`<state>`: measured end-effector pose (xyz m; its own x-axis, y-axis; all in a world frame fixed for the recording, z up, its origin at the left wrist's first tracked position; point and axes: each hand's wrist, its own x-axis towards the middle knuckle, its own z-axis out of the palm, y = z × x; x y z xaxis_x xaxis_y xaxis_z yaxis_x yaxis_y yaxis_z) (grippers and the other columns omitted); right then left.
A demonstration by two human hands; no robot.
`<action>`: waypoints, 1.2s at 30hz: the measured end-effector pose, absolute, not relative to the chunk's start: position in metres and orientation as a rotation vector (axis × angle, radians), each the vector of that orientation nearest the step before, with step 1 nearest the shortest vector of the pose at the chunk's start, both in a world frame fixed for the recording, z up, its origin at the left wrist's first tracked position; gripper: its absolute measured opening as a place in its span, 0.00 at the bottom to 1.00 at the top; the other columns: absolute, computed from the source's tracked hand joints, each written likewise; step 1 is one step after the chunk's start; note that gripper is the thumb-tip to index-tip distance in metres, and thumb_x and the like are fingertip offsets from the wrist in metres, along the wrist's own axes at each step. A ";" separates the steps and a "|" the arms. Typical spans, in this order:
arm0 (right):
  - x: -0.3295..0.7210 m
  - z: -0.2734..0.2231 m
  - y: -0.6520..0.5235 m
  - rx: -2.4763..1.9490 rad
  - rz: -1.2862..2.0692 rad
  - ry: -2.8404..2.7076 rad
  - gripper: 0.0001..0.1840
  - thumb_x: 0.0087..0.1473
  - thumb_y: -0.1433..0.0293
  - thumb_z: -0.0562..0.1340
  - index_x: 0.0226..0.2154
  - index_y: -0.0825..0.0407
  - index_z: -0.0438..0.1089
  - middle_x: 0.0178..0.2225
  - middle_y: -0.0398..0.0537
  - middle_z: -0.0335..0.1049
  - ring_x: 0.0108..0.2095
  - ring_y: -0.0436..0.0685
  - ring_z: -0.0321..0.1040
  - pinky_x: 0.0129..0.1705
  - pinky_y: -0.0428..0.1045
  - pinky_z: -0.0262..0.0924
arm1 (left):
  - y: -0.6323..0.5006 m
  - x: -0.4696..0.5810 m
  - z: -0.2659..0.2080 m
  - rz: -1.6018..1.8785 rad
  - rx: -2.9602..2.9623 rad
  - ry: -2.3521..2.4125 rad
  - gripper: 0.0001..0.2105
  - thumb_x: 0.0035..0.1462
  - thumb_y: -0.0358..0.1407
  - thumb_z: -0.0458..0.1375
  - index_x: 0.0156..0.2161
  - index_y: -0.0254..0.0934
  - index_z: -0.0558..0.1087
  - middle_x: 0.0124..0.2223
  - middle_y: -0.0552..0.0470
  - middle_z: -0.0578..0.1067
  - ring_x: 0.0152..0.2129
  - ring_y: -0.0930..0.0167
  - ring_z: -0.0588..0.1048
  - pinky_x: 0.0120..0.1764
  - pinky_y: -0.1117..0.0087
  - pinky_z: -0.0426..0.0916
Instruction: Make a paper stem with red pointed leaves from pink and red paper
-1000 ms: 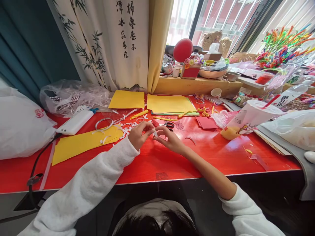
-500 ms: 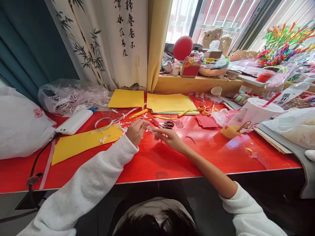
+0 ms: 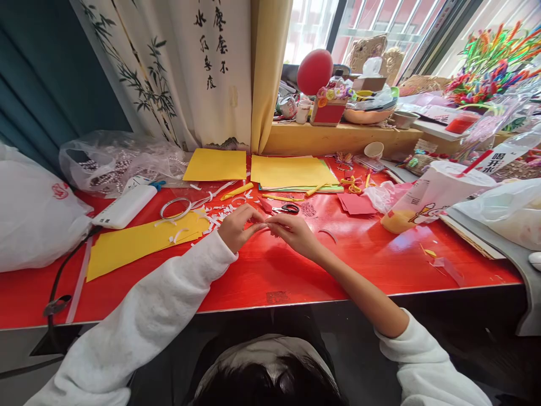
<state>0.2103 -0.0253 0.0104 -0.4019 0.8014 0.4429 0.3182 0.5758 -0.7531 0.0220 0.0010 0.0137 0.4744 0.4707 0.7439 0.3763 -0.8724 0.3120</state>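
Observation:
My left hand (image 3: 239,226) and my right hand (image 3: 293,230) meet above the red table, fingertips pinched close together. Between them runs a thin whitish strip (image 3: 262,230), mostly hidden by the fingers, so its kind cannot be told. Just behind the hands lie black-handled scissors (image 3: 289,208). White paper scraps (image 3: 214,219) are scattered beyond my left hand. A narrow curved strip (image 3: 328,235) rests to the right of my right hand. Left of my left hand, a roll of tape (image 3: 175,208) lies by cut yellow paper (image 3: 127,251).
Yellow sheets (image 3: 296,172) are stacked at the back, with red paper squares (image 3: 357,203) to their right. A drink cup (image 3: 435,194) leans at the right. A white power strip (image 3: 125,206) and a white plastic bag (image 3: 38,214) occupy the left.
My hands have come closer together, and the whitish piece that showed between them is now mostly covered by fingers. The view has shifted slightly.

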 end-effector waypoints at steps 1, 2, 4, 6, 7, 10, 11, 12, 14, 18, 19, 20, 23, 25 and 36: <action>0.210 0.010 -0.025 -0.900 0.701 -1.994 0.10 0.58 0.68 0.55 0.34 0.54 0.70 0.26 0.45 0.67 0.27 0.48 0.62 0.31 0.45 0.57 | 0.001 0.022 0.013 1.355 2.602 0.760 0.07 0.55 0.36 0.59 0.31 0.33 0.69 0.28 0.53 0.72 0.26 0.75 0.70 0.31 0.75 0.66; 0.210 0.010 -0.026 -0.905 0.690 -2.008 0.10 0.58 0.68 0.55 0.34 0.54 0.70 0.25 0.44 0.67 0.27 0.48 0.62 0.31 0.45 0.57 | 0.001 0.022 0.013 1.343 2.599 0.773 0.07 0.55 0.35 0.59 0.30 0.33 0.68 0.28 0.53 0.71 0.26 0.75 0.70 0.31 0.75 0.65; 0.209 0.011 -0.027 -0.914 0.724 -2.003 0.11 0.58 0.67 0.55 0.34 0.55 0.70 0.25 0.44 0.66 0.26 0.48 0.61 0.30 0.44 0.56 | -0.001 0.024 0.011 1.333 2.609 0.812 0.06 0.56 0.33 0.58 0.30 0.34 0.67 0.28 0.54 0.70 0.25 0.75 0.69 0.30 0.75 0.64; 0.208 0.012 -0.028 -0.921 0.797 -1.955 0.11 0.58 0.66 0.55 0.34 0.55 0.71 0.23 0.43 0.65 0.25 0.47 0.60 0.28 0.44 0.55 | -0.004 0.026 0.009 1.371 2.649 0.861 0.06 0.57 0.31 0.56 0.29 0.34 0.66 0.27 0.53 0.69 0.25 0.74 0.67 0.29 0.75 0.64; 0.207 0.012 -0.029 -0.926 0.832 -1.921 0.12 0.57 0.66 0.56 0.34 0.56 0.71 0.23 0.43 0.64 0.24 0.47 0.59 0.27 0.44 0.54 | -0.005 0.028 0.008 1.413 2.680 0.889 0.06 0.58 0.30 0.54 0.29 0.34 0.65 0.27 0.52 0.69 0.25 0.73 0.67 0.30 0.74 0.64; 0.203 0.012 -0.032 -0.934 0.922 -1.805 0.13 0.56 0.64 0.57 0.34 0.56 0.72 0.21 0.41 0.62 0.22 0.46 0.55 0.24 0.44 0.51 | -0.008 0.034 0.008 1.578 2.852 0.954 0.07 0.58 0.26 0.49 0.28 0.34 0.64 0.27 0.50 0.68 0.26 0.70 0.65 0.30 0.71 0.63; 0.202 0.012 -0.033 -0.932 0.947 -1.769 0.13 0.56 0.63 0.57 0.33 0.56 0.72 0.21 0.41 0.61 0.21 0.45 0.54 0.23 0.44 0.50 | -0.009 0.035 0.009 1.631 2.942 0.957 0.07 0.58 0.25 0.49 0.29 0.34 0.64 0.27 0.49 0.68 0.26 0.70 0.65 0.30 0.70 0.63; 0.200 0.012 -0.034 -0.926 0.966 -1.739 0.14 0.55 0.62 0.58 0.32 0.56 0.72 0.20 0.40 0.61 0.21 0.45 0.54 0.23 0.44 0.49 | -0.010 0.036 0.011 1.681 3.046 0.943 0.06 0.57 0.25 0.50 0.29 0.34 0.65 0.27 0.48 0.69 0.26 0.69 0.65 0.31 0.69 0.63; 0.198 0.011 -0.034 -0.911 0.982 -1.715 0.14 0.55 0.62 0.58 0.32 0.55 0.72 0.20 0.40 0.61 0.21 0.45 0.54 0.23 0.44 0.50 | -0.013 0.036 0.016 1.771 3.240 0.880 0.04 0.55 0.25 0.53 0.31 0.34 0.66 0.27 0.48 0.71 0.26 0.69 0.66 0.31 0.68 0.62; 0.210 0.017 -0.026 -0.955 0.821 -1.621 0.12 0.54 0.65 0.58 0.34 0.54 0.74 0.24 0.43 0.67 0.24 0.46 0.59 0.26 0.44 0.54 | -0.023 0.031 0.028 1.927 3.295 0.615 0.05 0.52 0.24 0.54 0.33 0.35 0.67 0.29 0.50 0.72 0.27 0.70 0.68 0.34 0.68 0.65; 0.220 0.020 -0.022 -0.998 0.731 -1.558 0.12 0.55 0.66 0.58 0.35 0.54 0.74 0.26 0.43 0.68 0.24 0.46 0.59 0.26 0.44 0.55 | -0.024 0.029 0.030 1.969 3.234 0.562 0.06 0.52 0.23 0.54 0.34 0.35 0.67 0.30 0.50 0.72 0.29 0.70 0.68 0.35 0.67 0.66; 0.231 0.024 -0.017 -1.046 0.604 -1.475 0.12 0.55 0.66 0.57 0.36 0.53 0.75 0.25 0.43 0.68 0.23 0.46 0.59 0.25 0.44 0.55 | -0.024 0.027 0.031 2.004 3.150 0.553 0.06 0.52 0.23 0.54 0.35 0.36 0.67 0.31 0.51 0.71 0.30 0.70 0.69 0.36 0.68 0.66; 0.271 0.031 0.000 -1.131 0.163 -1.370 0.15 0.55 0.64 0.58 0.41 0.53 0.75 0.29 0.46 0.72 0.27 0.48 0.64 0.31 0.45 0.59 | -0.017 0.024 0.029 1.927 2.888 0.742 0.06 0.55 0.25 0.55 0.36 0.38 0.66 0.35 0.51 0.71 0.33 0.72 0.70 0.36 0.70 0.68; 0.294 0.031 0.010 -1.270 -0.064 -1.418 0.18 0.56 0.63 0.56 0.43 0.54 0.75 0.30 0.48 0.73 0.29 0.51 0.67 0.33 0.47 0.60 | -0.009 0.024 0.023 1.786 2.726 0.781 0.03 0.58 0.27 0.53 0.35 0.37 0.66 0.31 0.53 0.71 0.30 0.74 0.70 0.35 0.72 0.68; 0.311 0.006 0.024 -2.180 -0.036 -1.973 0.40 0.53 0.66 0.58 0.64 0.61 0.46 0.34 0.64 0.73 0.34 0.67 0.69 0.33 0.55 0.58 | 0.006 0.023 0.005 1.195 2.066 0.939 0.14 0.53 0.35 0.58 0.46 0.38 0.71 0.29 0.55 0.73 0.27 0.75 0.71 0.37 0.72 0.67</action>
